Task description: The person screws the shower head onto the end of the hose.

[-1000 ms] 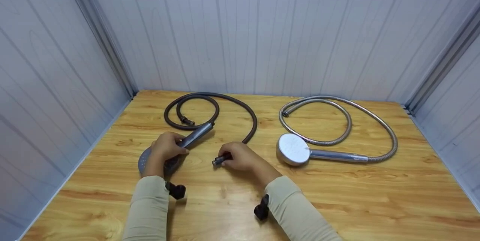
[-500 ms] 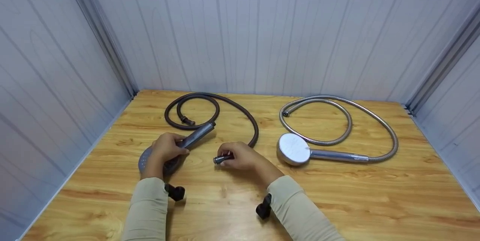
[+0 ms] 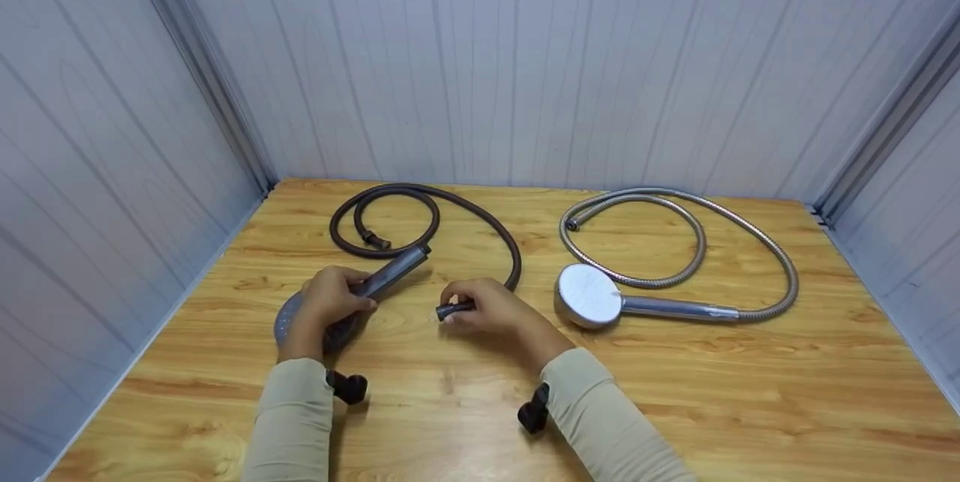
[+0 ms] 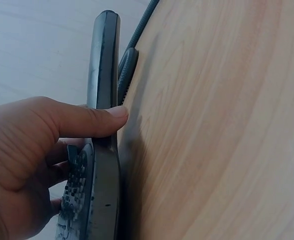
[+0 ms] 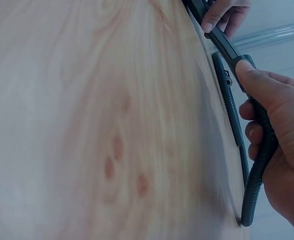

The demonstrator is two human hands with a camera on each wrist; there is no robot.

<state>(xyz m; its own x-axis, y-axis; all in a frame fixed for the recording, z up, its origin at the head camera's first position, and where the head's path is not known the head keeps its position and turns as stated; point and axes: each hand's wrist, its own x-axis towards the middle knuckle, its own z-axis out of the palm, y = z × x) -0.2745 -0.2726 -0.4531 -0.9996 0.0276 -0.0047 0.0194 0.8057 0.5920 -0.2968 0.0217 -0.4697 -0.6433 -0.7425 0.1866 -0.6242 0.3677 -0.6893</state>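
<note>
My left hand (image 3: 330,298) grips a dark grey shower head (image 3: 395,270) around its neck. In the left wrist view the thumb (image 4: 99,122) lies across the neck, and the fingers reach behind by the nozzles (image 4: 76,187). The handle slants up and away to the right, its tip raised. My right hand (image 3: 491,309) pinches a dark shower hose (image 5: 259,167) near one end, thumb and fingers around the fitting (image 3: 452,309). That fitting points left, apart from the handle's tip. The hose's other end (image 3: 376,241) lies within its loop on the table.
To the right lies a chrome shower head (image 3: 589,296) with a white face, joined to a coiled silver hose (image 3: 787,283). Pale panelled walls (image 3: 480,62) enclose the wooden table (image 3: 450,422) at the back and both sides.
My right hand has shifted slightly to the right with the hose end, and the fitting has turned so its shiny tip shows less. The left hand and dark shower head have hardly moved.
</note>
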